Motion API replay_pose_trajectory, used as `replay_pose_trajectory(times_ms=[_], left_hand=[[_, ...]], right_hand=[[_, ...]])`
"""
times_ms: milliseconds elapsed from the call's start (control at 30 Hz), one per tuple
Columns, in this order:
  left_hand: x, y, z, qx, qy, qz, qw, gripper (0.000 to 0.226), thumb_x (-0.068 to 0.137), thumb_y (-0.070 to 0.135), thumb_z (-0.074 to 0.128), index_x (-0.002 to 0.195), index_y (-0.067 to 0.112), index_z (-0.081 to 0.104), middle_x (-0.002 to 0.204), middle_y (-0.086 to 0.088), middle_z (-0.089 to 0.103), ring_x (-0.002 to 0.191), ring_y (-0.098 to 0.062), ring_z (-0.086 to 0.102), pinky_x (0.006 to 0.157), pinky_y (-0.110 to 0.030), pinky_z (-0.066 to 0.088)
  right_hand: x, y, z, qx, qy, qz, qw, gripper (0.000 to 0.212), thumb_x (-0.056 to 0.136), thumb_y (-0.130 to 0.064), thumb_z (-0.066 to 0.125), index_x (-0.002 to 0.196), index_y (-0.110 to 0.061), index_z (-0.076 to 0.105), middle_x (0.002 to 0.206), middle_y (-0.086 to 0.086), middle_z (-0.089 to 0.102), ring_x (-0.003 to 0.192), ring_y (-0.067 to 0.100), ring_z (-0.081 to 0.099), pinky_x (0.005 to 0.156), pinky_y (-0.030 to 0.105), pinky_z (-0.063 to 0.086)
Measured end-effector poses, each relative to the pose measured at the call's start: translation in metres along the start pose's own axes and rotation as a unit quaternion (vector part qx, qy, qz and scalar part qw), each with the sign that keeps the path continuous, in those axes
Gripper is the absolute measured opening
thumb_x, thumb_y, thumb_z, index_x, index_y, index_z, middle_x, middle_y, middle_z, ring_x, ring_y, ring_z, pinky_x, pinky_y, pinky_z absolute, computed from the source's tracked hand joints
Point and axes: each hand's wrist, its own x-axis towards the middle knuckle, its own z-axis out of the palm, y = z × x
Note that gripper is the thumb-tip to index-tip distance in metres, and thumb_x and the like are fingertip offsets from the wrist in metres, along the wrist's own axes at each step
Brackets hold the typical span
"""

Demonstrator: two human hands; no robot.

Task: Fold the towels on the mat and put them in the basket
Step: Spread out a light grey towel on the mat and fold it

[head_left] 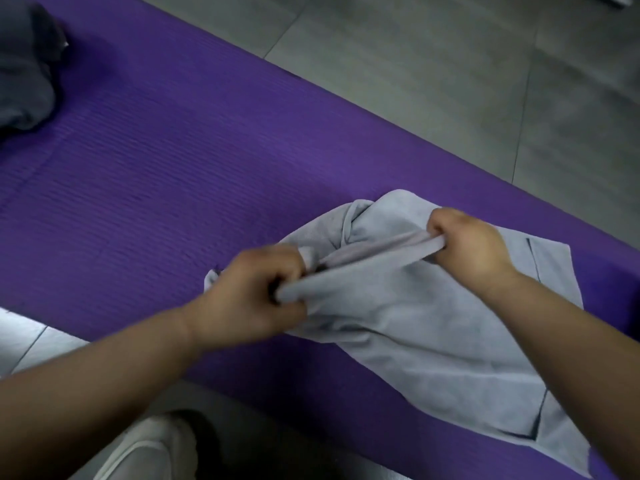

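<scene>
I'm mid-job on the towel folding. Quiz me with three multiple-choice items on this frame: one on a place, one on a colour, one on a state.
1. Where does the dark grey towel lie?
A) on the mat, at the picture's upper left
B) on a chair
C) inside a basket

2. What colour is the mat?
A) green
B) purple
C) black

3. What are the left hand and right hand doing with the light grey towel?
A) resting flat on it
B) hovering above it
C) gripping a bunched edge of it

Answers:
1 A, the dark heap sits on the mat's far left part.
2 B, the ribbed surface is plainly purple.
3 C, each hand's fingers curl round a gathered edge stretched between them.
</scene>
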Motion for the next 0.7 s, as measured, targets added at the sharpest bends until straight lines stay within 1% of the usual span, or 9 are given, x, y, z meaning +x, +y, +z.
replay_pose_trajectory(times_ms=[67,133,200,300,367,433,533,600,700], left_hand=[[0.017,0.004,-0.02,0.051,0.083,-0.067,0.993,0.019,0.061,0.033,0.051,0.058,0.024,0.034,0.06,0.005,0.045,0.056,-0.003,0.044,0.05,-0.009,0.034],[0.028,0.003,-0.045,0.134,0.111,-0.13,0.976,0.021,0.066,0.034,0.062,0.071,0.03,0.042,0.063,0.015,0.05,0.06,-0.001,0.049,0.054,-0.008,0.036],[0.028,-0.008,-0.074,0.247,0.052,-0.215,0.943,0.022,0.074,0.036,0.067,0.084,0.033,0.048,0.072,0.019,0.052,0.07,-0.003,0.051,0.06,-0.02,0.036],[0.01,-0.038,-0.113,0.376,-0.078,-0.326,0.864,0.023,0.08,0.044,0.06,0.088,0.022,0.058,0.073,0.008,0.055,0.071,-0.012,0.05,0.066,-0.026,0.031],[-0.005,-0.056,-0.136,0.268,-0.036,-0.379,0.885,0.027,0.081,0.033,0.065,0.08,0.006,0.063,0.063,0.001,0.052,0.061,-0.012,0.045,0.057,-0.019,0.034],[-0.02,-0.071,-0.156,0.075,0.095,-0.416,0.901,0.02,0.079,0.018,0.069,0.072,0.0,0.063,0.059,-0.002,0.05,0.055,-0.01,0.043,0.049,-0.012,0.034],[-0.04,-0.091,-0.184,-0.103,0.277,-0.405,0.865,0.015,0.08,0.008,0.065,0.066,0.007,0.06,0.049,0.006,0.057,0.045,0.0,0.049,0.043,-0.008,0.038],[-0.049,-0.105,-0.203,-0.13,0.37,-0.397,0.829,0.014,0.081,0.01,0.064,0.068,0.013,0.06,0.048,0.01,0.061,0.045,0.003,0.052,0.042,-0.007,0.04],[-0.061,-0.12,-0.226,-0.08,0.456,-0.401,0.791,0.017,0.081,0.015,0.066,0.065,0.017,0.059,0.045,0.013,0.058,0.044,0.003,0.05,0.04,-0.006,0.037]], right_hand=[[0.012,-0.004,-0.022,-0.012,0.024,0.041,0.999,0.023,0.08,-0.014,0.064,0.078,-0.015,0.041,0.097,0.015,0.059,0.09,0.033,0.054,0.066,0.028,0.026],[0.032,-0.015,-0.044,-0.033,0.06,0.069,0.995,0.017,0.081,-0.011,0.059,0.08,-0.015,0.043,0.098,0.02,0.06,0.092,0.037,0.055,0.066,0.03,0.03],[0.056,-0.031,-0.064,-0.055,0.074,0.085,0.992,0.006,0.083,-0.008,0.054,0.085,-0.011,0.049,0.103,0.024,0.059,0.096,0.04,0.054,0.071,0.036,0.037],[0.099,-0.062,-0.083,-0.089,0.093,0.079,0.988,0.018,0.085,-0.006,0.049,0.102,-0.003,0.056,0.112,0.026,0.056,0.104,0.041,0.052,0.082,0.041,0.041],[0.131,-0.088,-0.091,-0.103,0.099,0.076,0.987,0.022,0.086,-0.007,0.048,0.106,-0.002,0.055,0.117,0.026,0.053,0.107,0.041,0.051,0.085,0.042,0.042],[0.163,-0.117,-0.095,-0.121,0.078,0.069,0.987,0.024,0.088,-0.008,0.048,0.109,-0.003,0.057,0.119,0.025,0.053,0.11,0.04,0.051,0.087,0.041,0.042],[0.208,-0.164,-0.088,-0.157,0.053,0.055,0.985,0.026,0.086,-0.007,0.051,0.11,-0.006,0.06,0.119,0.023,0.056,0.112,0.038,0.052,0.087,0.039,0.043],[0.236,-0.197,-0.079,-0.172,0.058,0.058,0.982,0.028,0.085,-0.008,0.051,0.112,-0.005,0.06,0.119,0.022,0.057,0.112,0.038,0.053,0.087,0.039,0.044],[0.276,-0.242,-0.064,-0.106,0.087,0.056,0.989,0.031,0.088,-0.008,0.049,0.117,0.0,0.054,0.124,0.023,0.054,0.115,0.037,0.051,0.091,0.039,0.043]])
